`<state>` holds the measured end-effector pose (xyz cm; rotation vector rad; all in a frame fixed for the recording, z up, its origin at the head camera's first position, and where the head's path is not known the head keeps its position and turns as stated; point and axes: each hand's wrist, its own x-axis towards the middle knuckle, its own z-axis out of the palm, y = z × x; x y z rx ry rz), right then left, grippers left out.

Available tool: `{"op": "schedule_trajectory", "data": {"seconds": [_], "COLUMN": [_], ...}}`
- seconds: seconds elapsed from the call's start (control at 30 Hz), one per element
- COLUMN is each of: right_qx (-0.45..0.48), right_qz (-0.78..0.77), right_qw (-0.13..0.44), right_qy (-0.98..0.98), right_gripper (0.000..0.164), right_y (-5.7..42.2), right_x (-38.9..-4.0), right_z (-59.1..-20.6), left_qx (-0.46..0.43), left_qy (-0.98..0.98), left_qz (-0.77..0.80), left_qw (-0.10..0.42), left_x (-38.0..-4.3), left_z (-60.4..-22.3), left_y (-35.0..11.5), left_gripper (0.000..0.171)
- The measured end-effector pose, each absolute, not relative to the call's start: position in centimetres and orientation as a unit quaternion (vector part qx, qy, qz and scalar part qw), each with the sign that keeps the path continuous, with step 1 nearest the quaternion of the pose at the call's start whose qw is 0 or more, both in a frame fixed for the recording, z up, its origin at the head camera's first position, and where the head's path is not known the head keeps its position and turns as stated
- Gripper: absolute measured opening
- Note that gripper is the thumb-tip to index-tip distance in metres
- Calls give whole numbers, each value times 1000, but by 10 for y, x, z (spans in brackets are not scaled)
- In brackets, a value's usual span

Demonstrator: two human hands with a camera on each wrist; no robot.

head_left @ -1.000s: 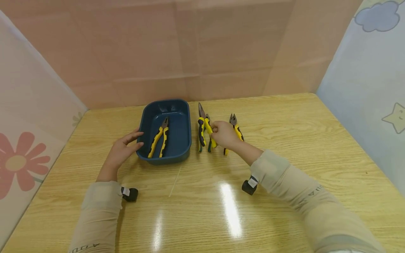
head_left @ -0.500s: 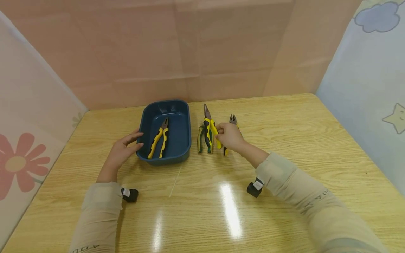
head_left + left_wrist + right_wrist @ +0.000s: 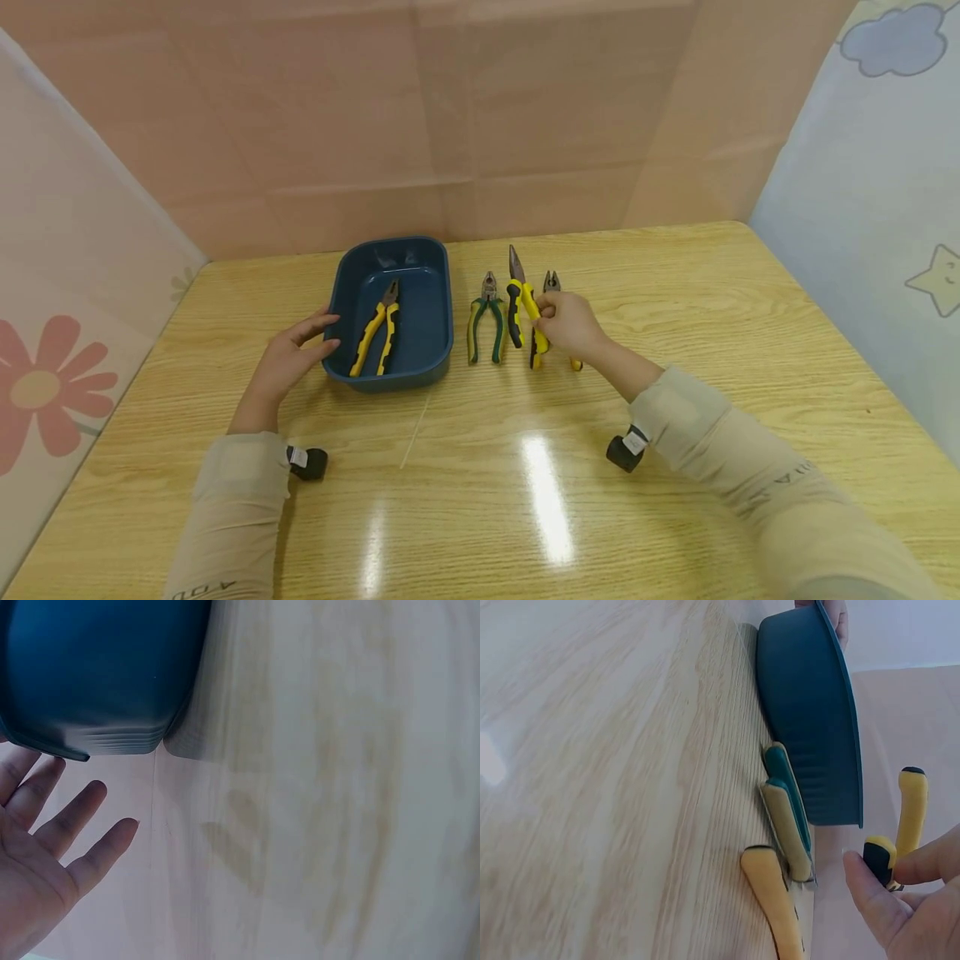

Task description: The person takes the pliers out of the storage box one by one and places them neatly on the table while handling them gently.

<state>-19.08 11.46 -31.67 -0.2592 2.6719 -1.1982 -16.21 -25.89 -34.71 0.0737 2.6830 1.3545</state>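
Note:
My right hand (image 3: 573, 323) pinches one yellow-and-black handle of the long-nose pliers (image 3: 530, 304) between thumb and fingers. The long-nose pliers hang above the table with their tips pointing to the back; in the right wrist view both handles (image 3: 912, 810) show raised above the table. Partly behind that hand lie combination pliers (image 3: 552, 282) with yellow-and-black handles. To its left, green-handled pliers (image 3: 489, 287) lie on the table. My left hand (image 3: 285, 367) rests its fingertips at the left rim of a blue tub (image 3: 397, 382). Inside the tub lie yellow-and-black pliers (image 3: 389, 333).
Everything stands on a wood-grain table (image 3: 465, 500) with a pinkish sheet (image 3: 480, 125) rising behind it. A thin pale strip (image 3: 415, 433) lies in front of the tub. Patterned side panels (image 3: 877, 250) flank the table.
My right hand has moved to the right with the long-nose pliers, away from the green-handled pliers, which now show fully. The left hand and tub have stayed in place.

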Motion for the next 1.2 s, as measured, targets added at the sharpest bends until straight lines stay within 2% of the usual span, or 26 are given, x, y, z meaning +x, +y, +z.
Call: {"op": "schedule_trajectory", "data": {"seconds": [0.63,1.2], "right_qx": [-42,-25], "right_qz": [-404,-379], "right_qw": [109,86], "right_qy": [907,921], "right_gripper": [33,33], "right_y": [143,170], "right_x": [-188,-185], "right_z": [-322,-330], "left_qx": [30,32], "left_qy": [885,884], "left_qz": [460,463], "left_qw": [56,58], "left_x": [-161,-162], "left_z": [-348,-350], "left_y": [-259,-259], "left_gripper": [54,55]}}
